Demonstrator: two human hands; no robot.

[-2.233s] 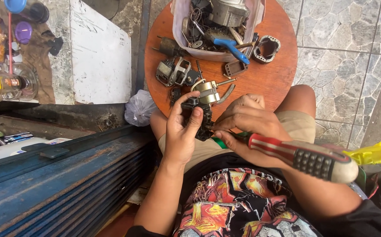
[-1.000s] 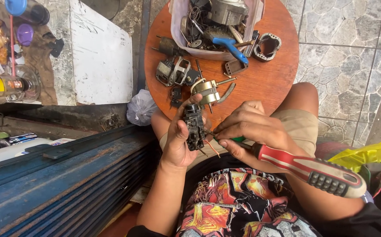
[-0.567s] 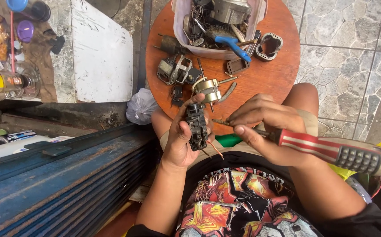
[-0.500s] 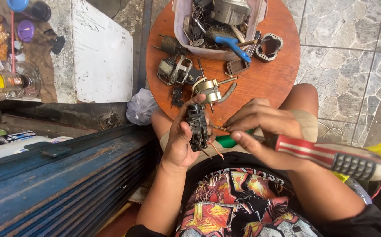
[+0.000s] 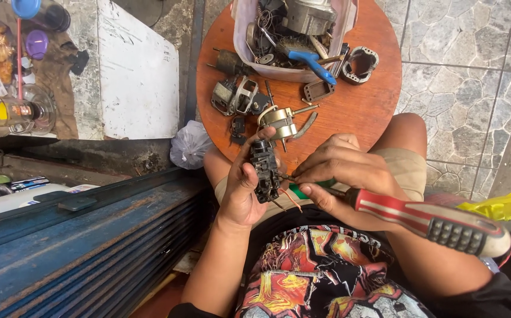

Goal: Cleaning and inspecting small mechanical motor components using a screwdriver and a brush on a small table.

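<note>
Left hand (image 5: 240,188) fingers clamp black switch block (image 5: 265,171) upright; right hand (image 5: 340,171) grips red-handled screwdriver (image 5: 426,219) (tip at block's side). Mid-unscrewing; steady turning needed.

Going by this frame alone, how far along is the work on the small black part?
Done: loose motor pieces already lie on the round table. In hand: the left hand grips the black part while the right hand steers the red-handled screwdriver at its side. Left: thin wires hang loose beneath it.
</note>
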